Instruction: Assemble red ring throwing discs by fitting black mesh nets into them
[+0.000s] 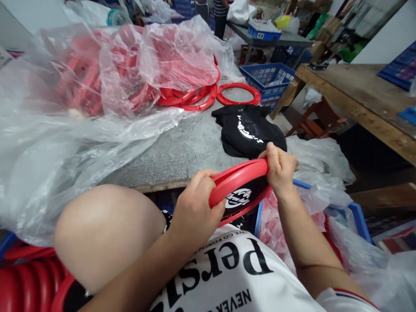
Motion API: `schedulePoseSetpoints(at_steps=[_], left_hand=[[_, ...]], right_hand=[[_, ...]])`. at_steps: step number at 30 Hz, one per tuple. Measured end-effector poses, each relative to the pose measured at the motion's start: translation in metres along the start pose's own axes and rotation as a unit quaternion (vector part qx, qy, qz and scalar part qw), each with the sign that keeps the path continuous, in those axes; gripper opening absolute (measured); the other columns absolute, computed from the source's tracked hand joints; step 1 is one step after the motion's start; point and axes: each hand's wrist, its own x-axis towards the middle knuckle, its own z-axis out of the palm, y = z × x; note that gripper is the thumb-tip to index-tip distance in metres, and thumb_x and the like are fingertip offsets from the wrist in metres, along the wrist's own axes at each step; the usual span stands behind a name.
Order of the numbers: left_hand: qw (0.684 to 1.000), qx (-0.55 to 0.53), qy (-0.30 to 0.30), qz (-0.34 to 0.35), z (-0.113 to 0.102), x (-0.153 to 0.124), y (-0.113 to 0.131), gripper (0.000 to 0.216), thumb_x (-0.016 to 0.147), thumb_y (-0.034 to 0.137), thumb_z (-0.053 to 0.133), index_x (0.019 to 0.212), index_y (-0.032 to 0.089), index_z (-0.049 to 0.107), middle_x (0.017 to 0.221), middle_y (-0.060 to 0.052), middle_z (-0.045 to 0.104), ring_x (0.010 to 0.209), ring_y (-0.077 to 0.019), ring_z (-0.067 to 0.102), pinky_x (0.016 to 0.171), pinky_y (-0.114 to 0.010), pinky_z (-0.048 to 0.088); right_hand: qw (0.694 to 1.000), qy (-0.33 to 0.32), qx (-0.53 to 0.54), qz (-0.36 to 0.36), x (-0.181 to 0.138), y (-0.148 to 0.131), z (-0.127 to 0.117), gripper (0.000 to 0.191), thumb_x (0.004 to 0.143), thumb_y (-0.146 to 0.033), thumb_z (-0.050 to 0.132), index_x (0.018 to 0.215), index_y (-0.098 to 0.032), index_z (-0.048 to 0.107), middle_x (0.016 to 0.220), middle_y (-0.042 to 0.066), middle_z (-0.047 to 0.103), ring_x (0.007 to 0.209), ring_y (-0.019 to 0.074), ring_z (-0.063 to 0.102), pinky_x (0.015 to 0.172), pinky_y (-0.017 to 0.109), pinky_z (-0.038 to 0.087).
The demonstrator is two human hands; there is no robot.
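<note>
Between my two hands is a round red plastic ring (240,177) with black fabric and a white print across its middle, tilted above my lap. My left hand (198,203) is closed round its left side, thumb near the fabric. On the opposite side, my right hand (281,167) pinches the rim, thumb on top. Just beyond the ring, a pile of black printed fabric (248,132) lies on the table (162,151). One loose red ring (238,94) rests behind that fabric.
Clear plastic bags (107,65) full of red rings cover the table's left and back. Finished-looking red discs (29,281) are stacked at lower left. A blue crate (360,223) with plastic wrap stands at right; a blue basket (268,78) and wooden table (357,91) lie beyond.
</note>
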Motion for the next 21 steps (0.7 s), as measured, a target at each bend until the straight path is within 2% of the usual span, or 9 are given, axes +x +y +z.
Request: schedulePoseSetpoints(at_steps=[5,9,12,14,19,21], left_hand=[[0.999,-0.04,-0.019,0.0,-0.017,-0.004,0.01,0.018,0.081,0.008,0.063,0.077,0.021,0.051,0.126,-0.01,0.065,0.115,-0.0245,0.067,0.099,-0.043,0.06],[0.998,-0.026,-0.055,0.006,-0.019,-0.014,0.008,0.007,0.086,0.021,0.068,0.085,0.021,0.061,0.131,-0.011,0.063,0.118,-0.0277,0.065,0.101,-0.048,0.059],[0.996,-0.037,-0.076,0.024,-0.018,-0.018,0.007,0.012,0.096,0.032,0.06,0.101,0.023,0.066,0.133,-0.01,0.063,0.114,-0.025,0.066,0.093,-0.042,0.062],[0.995,-0.049,-0.082,0.033,-0.02,-0.018,0.007,0.016,0.099,0.032,0.055,0.104,0.023,0.067,0.131,-0.01,0.064,0.111,-0.0227,0.067,0.089,-0.037,0.063],[0.994,-0.092,-0.058,0.025,-0.025,-0.013,0.007,0.021,0.099,0.032,0.059,0.082,0.021,0.065,0.123,-0.008,0.067,0.105,-0.0197,0.069,0.086,-0.031,0.063],[0.993,-0.099,-0.055,0.023,-0.025,-0.012,0.006,0.023,0.098,0.033,0.062,0.079,0.02,0.064,0.123,-0.008,0.067,0.104,-0.0197,0.069,0.086,-0.031,0.063]], right_hand=[[0.996,0.016,0.081,0.014,-0.013,-0.005,0.006,0.062,0.104,-0.06,0.039,0.063,-0.022,0.064,0.062,0.004,0.066,0.058,0.0155,0.06,0.059,0.031,0.045],[0.989,0.028,0.142,0.031,-0.021,0.001,0.012,0.057,0.104,-0.056,0.044,0.063,-0.021,0.062,0.062,0.003,0.066,0.057,0.0153,0.06,0.059,0.031,0.046],[0.984,0.042,0.169,0.04,-0.023,0.007,0.012,0.055,0.104,-0.053,0.045,0.062,-0.021,0.061,0.062,0.003,0.066,0.057,0.0154,0.06,0.058,0.031,0.046],[0.98,0.045,0.188,0.038,-0.024,0.009,0.011,0.053,0.104,-0.05,0.047,0.062,-0.021,0.06,0.062,0.003,0.066,0.056,0.0156,0.06,0.058,0.032,0.045],[0.982,0.051,0.179,0.038,-0.022,0.009,0.01,0.048,0.103,-0.047,0.048,0.064,-0.023,0.061,0.063,0.004,0.066,0.056,0.0178,0.06,0.057,0.035,0.045],[0.983,0.047,0.172,0.036,-0.021,0.009,0.009,0.048,0.103,-0.048,0.048,0.064,-0.023,0.062,0.063,0.004,0.066,0.056,0.0187,0.06,0.056,0.036,0.045]])
